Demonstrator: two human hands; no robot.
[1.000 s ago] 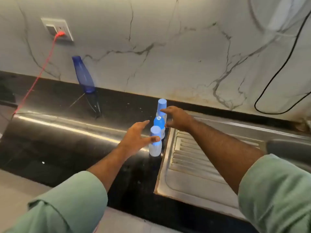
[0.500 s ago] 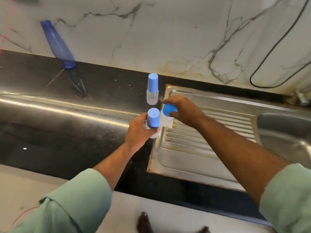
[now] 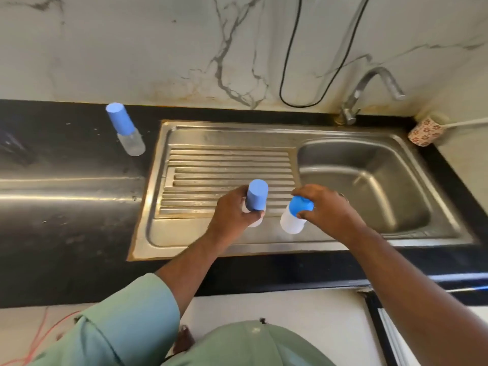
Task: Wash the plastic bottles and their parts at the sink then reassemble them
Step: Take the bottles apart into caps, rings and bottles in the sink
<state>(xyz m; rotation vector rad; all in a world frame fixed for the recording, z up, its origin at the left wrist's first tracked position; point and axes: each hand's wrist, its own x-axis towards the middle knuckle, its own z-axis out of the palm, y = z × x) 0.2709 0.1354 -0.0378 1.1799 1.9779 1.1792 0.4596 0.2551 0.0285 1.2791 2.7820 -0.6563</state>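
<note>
My left hand (image 3: 232, 215) grips a small clear bottle with a tall blue cap (image 3: 256, 198), upright above the ribbed drainboard (image 3: 211, 165). My right hand (image 3: 327, 210) holds a second clear bottle (image 3: 291, 223) by its blue cap, fingers curled round the cap, just left of the sink basin (image 3: 369, 180). A third bottle with a blue cap (image 3: 125, 129) stands on the black counter (image 3: 66, 220), left of the drainboard.
A steel tap (image 3: 369, 91) rises behind the basin at the back right. A patterned cup (image 3: 425, 130) lies in the far right corner. A black cable (image 3: 287, 75) hangs down the marble wall. A red wire (image 3: 37, 342) trails on the floor at the lower left.
Both hands have lifted their bottles off the counter and carried them right, over the drainboard toward the basin. The view has swung right; the dark blue bottle at the wall is out of view.
</note>
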